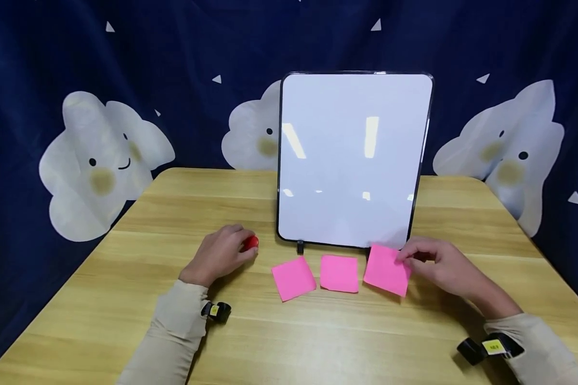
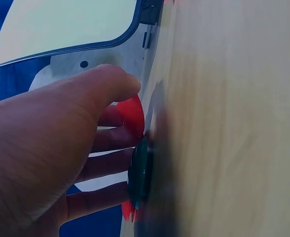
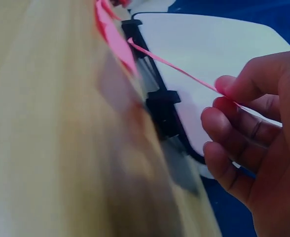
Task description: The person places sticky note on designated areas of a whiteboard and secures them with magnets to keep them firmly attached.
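My left hand (image 1: 219,252) (image 2: 51,143) holds a red round object (image 1: 250,243) (image 2: 131,116) between thumb and fingers at the table, left of the whiteboard (image 1: 351,160). In the left wrist view a dark green round object (image 2: 140,174) lies by the other fingertips, with more red below it. My right hand (image 1: 445,267) (image 3: 263,123) pinches the right edge of a pink square note (image 1: 387,269) (image 3: 177,69), which is tilted up at the board's lower right corner. Two more pink notes, one on the left (image 1: 294,278) and one in the middle (image 1: 339,273), lie on the table.
The whiteboard stands upright on small black feet (image 1: 300,247) towards the back of the wooden table (image 1: 289,342). Behind the table hangs a dark blue curtain (image 1: 192,43) with white clouds and triangles. A black wrist camera is strapped to each sleeve.
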Tool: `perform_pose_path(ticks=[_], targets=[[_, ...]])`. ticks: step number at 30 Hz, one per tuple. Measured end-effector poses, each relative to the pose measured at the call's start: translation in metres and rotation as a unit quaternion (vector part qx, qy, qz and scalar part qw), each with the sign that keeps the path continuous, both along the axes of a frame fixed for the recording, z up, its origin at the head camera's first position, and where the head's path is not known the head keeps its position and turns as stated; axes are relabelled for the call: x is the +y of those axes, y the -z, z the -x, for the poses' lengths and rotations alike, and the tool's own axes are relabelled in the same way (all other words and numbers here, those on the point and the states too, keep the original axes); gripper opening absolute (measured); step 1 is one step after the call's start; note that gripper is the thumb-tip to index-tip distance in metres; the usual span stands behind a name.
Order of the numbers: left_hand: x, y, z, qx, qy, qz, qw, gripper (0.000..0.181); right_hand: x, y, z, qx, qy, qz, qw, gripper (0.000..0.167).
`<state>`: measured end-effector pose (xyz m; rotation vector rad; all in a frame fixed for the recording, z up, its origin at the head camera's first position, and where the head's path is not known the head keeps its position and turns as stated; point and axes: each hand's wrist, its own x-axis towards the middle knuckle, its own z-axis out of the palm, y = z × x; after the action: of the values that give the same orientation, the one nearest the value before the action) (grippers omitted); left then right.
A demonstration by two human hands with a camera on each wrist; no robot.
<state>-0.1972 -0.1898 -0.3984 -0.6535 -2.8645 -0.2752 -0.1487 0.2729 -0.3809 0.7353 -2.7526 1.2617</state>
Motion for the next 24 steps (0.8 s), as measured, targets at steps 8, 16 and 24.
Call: perform_pose_path(ticks=[8,16,24], targets=[[0.001,-0.001,0.000,-0.005,0.002,0.004,1.0000,0.033,-0.001,-0.016,0.012,-0.029,-0.038,-0.020,0.9986,0.024],[0.001,0.000,0.000,-0.001,0.007,0.001,1.0000,0.032,-0.004,-0.038,0.028,-0.086,-0.111,-0.028,0.9897,0.017],[0.002,0.000,0.000,-0.002,0.004,0.004,1.0000,0.031,-0.004,-0.052,0.038,-0.109,-0.129,-0.060,0.9838,0.018]])
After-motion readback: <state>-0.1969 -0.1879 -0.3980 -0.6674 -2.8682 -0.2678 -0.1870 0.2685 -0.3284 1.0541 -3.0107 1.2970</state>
